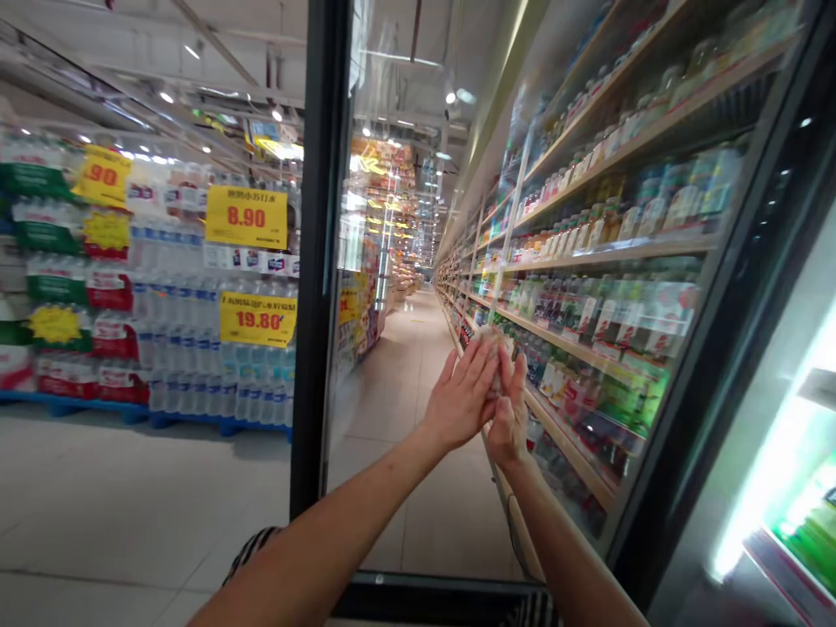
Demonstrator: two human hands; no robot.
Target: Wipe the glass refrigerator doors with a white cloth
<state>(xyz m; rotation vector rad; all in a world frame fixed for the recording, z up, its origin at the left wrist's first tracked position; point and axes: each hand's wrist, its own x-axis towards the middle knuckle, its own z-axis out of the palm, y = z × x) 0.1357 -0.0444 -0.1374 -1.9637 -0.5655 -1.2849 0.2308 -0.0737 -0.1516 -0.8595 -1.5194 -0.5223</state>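
A glass door point(418, 488) with a dark frame stands swung out before me, and both my hands are up at its pane. Under the fingers is a pale, crumpled cloth point(491, 334), mostly hidden. My left hand point(462, 396) lies over it with the fingers stretched out, pressing it to the glass. Close beside, my right hand point(511, 416) holds the cloth's right side, its fingers upright and its thumb bent inward. The two hands touch or nearly touch.
Shelves of bottled drinks point(607, 226) show in the pane at right. A lit cooler interior point(797, 496) lies at far right. Stacked bottle packs point(189, 340) with yellow price signs point(246, 216) stand on blue pallets point(131, 411) at left. The door's dark frame edge point(317, 261) rises left of my hands.
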